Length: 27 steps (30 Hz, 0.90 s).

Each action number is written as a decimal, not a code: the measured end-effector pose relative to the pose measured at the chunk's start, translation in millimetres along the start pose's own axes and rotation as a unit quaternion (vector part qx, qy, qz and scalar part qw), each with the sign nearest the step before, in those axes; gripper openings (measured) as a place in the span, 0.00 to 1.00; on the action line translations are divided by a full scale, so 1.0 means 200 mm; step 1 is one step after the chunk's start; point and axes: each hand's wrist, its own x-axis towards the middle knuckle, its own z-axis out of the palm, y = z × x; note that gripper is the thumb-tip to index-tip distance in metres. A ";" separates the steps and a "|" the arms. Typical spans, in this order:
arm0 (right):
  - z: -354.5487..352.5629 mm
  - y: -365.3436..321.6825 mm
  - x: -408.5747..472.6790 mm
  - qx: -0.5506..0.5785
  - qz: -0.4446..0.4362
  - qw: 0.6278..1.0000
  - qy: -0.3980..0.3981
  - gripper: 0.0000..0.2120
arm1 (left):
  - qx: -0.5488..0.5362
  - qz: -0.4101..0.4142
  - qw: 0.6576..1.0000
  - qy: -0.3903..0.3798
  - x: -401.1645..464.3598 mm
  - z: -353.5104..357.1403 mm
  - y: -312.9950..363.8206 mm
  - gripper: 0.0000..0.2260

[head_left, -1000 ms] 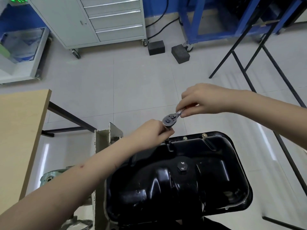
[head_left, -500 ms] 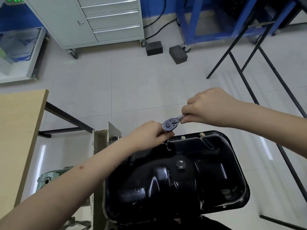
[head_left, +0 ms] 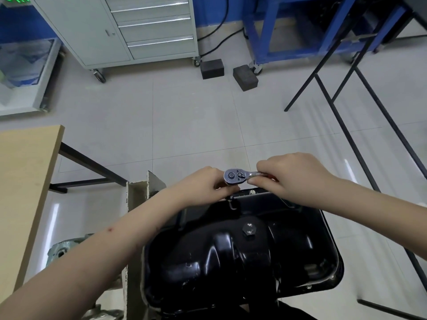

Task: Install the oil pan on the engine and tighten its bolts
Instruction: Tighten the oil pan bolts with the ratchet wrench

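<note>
Now we are tightening a far-rim bolt: our right hand [head_left: 293, 176] grips the ratchet [head_left: 239, 176] handle, our left hand [head_left: 203, 184] curls around its head. The pan [head_left: 231, 257] sits on the engine. Next, we swing the handle, socket square.

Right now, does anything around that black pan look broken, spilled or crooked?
Nothing stands out. The oil pan sits level and unspilled, and both hands work the ratchet at its far rim.
</note>
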 end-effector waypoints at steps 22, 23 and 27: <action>-0.09 0.12 0.33 -0.061 -0.276 0.952 0.121 0.16 | 0.045 -0.041 0.998 -0.001 -0.02 0.02 -0.01 0.14; -0.08 0.13 0.31 -0.064 -0.284 0.946 0.143 0.16 | 0.060 -0.035 0.998 -0.008 -0.02 0.02 0.00 0.15; -0.06 0.15 0.27 -0.085 -0.324 0.927 0.171 0.20 | 0.088 -0.019 0.995 -0.032 -0.01 0.02 0.02 0.16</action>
